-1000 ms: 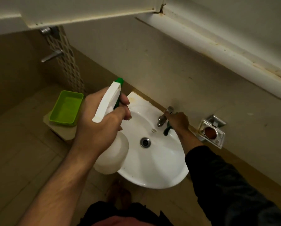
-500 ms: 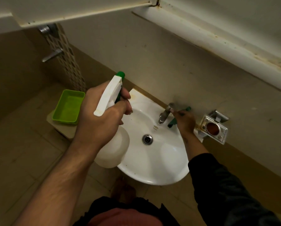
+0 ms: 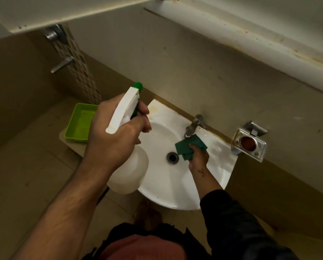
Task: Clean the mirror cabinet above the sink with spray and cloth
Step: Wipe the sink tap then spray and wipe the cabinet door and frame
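both hands full, left hand (image 3: 115, 139) grips spray bottle (image 3: 127, 166) (nozzle up, toward wall), right hand (image 3: 199, 156) clutches cloth (image 3: 189, 147)

You see a glossy white ceramic sink (image 3: 185, 186), a shiny metal tap (image 3: 193, 125), a translucent matt plastic spray bottle (image 3: 128, 171), a soft green cloth (image 3: 191, 147) and a smooth green plastic tray (image 3: 80, 122).

The left arm (image 3: 66, 199) is bare up to the frame edge, no sleeve on it. The right arm wears a black long sleeve (image 3: 237, 226), pushed up from the wrist. Small dark marks show on the right wrist (image 3: 201, 171). Low in the view is dark clothing (image 3: 119, 233) with a reddish-pink part (image 3: 143, 248) in the middle.
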Demonstrator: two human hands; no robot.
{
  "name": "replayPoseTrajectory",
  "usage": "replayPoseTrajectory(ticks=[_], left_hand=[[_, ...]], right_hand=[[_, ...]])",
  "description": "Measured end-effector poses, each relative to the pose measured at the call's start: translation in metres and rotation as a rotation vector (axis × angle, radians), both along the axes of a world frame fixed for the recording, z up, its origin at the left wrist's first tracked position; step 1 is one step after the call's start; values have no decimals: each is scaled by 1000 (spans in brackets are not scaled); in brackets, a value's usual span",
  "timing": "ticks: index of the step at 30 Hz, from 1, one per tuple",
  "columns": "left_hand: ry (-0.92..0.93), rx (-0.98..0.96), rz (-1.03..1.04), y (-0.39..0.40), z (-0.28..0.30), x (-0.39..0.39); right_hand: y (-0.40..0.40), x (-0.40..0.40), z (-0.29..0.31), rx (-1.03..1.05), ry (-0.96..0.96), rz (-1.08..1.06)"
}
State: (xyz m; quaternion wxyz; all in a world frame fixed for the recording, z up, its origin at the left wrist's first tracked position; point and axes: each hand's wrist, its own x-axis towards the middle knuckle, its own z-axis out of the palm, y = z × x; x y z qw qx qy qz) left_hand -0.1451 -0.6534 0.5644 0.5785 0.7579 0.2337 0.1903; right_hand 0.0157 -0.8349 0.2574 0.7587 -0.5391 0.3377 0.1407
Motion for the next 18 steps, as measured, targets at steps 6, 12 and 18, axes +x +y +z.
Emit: replayPoseTrajectory(ticks=[6,12,18], left_hand=[[-8,19,-8,1,1,-1],[-7,25,7,5,0,-3],[-9,25,21,6,-2,-5]], right_hand=[[16,13,-7,233,41,15],[23,10,-15,331,64,-34],[21,15,-20,330,49,-92]])
